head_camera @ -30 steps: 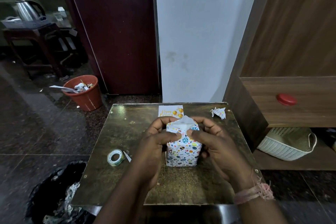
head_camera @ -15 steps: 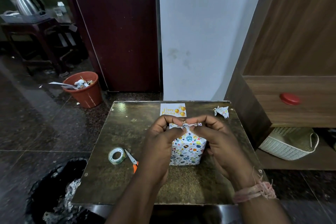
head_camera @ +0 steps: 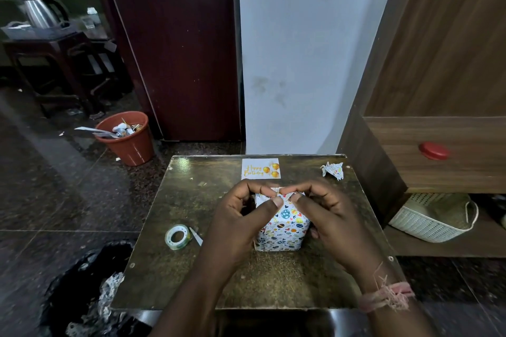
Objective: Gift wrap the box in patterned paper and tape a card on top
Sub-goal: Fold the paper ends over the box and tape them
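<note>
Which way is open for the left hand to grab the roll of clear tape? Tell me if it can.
Probably yes. The roll of clear tape lies on the brown tabletop just outside the left hand, nothing between them. But both hands pinch the patterned-paper-wrapped box's top fold; it must let go first.

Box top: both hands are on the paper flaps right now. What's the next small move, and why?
Probably keep one hand pressing the folds and reach the left hand to the tape roll. Both hands, the right hand included, pinch the gathered paper on top of the box, and no tape shows there. The card lies untouched behind.
</note>
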The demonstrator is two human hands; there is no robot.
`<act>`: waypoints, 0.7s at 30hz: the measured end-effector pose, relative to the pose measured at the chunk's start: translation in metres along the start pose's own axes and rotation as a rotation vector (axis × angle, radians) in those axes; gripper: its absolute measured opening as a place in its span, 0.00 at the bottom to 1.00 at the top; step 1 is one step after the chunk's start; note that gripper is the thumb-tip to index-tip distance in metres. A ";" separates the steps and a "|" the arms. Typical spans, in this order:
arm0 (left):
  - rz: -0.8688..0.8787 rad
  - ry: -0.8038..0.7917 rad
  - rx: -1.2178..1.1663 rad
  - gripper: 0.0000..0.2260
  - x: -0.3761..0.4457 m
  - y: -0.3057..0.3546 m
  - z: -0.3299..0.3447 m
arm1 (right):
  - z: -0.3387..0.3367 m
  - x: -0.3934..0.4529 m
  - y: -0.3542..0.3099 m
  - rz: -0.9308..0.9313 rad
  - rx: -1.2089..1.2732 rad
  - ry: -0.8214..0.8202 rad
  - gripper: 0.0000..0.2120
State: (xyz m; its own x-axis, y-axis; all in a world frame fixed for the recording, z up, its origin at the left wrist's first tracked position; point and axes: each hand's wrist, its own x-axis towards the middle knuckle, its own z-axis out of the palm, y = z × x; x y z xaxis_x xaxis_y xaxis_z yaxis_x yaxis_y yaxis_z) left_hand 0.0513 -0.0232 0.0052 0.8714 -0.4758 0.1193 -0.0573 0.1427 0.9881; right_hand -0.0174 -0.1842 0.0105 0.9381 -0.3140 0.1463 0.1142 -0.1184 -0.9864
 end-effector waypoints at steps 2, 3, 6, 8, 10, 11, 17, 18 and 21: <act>0.029 0.002 0.043 0.10 -0.001 0.000 -0.001 | -0.002 -0.002 0.002 -0.031 -0.088 0.012 0.07; 0.041 0.003 0.063 0.13 -0.001 0.000 -0.001 | -0.003 -0.003 0.003 -0.038 -0.095 0.011 0.08; 0.063 -0.013 0.103 0.14 -0.001 0.001 -0.002 | -0.006 -0.006 0.004 -0.078 -0.086 0.001 0.11; 0.076 -0.019 0.137 0.14 -0.001 0.000 -0.002 | -0.006 -0.006 0.003 -0.107 -0.094 0.021 0.12; 0.094 -0.018 0.156 0.14 -0.003 -0.003 -0.001 | -0.005 -0.005 0.004 -0.135 -0.124 0.048 0.13; 0.100 -0.016 0.158 0.14 -0.004 -0.005 -0.001 | -0.005 -0.004 0.004 -0.133 -0.129 0.051 0.12; 0.129 -0.031 0.222 0.14 -0.008 -0.003 -0.006 | -0.007 -0.003 0.002 -0.084 -0.102 0.030 0.08; 0.135 -0.038 0.223 0.16 -0.009 -0.002 -0.008 | -0.007 -0.003 0.000 -0.079 -0.104 0.029 0.08; 0.144 -0.077 0.271 0.23 -0.012 0.002 -0.010 | -0.008 -0.002 -0.005 -0.076 -0.132 0.024 0.09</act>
State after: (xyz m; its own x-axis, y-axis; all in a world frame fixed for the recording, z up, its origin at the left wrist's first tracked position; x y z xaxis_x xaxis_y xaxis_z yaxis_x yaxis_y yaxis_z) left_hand 0.0458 -0.0087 0.0049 0.8063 -0.5331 0.2564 -0.3141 -0.0185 0.9492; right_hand -0.0225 -0.1900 0.0152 0.9201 -0.3219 0.2231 0.1389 -0.2645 -0.9543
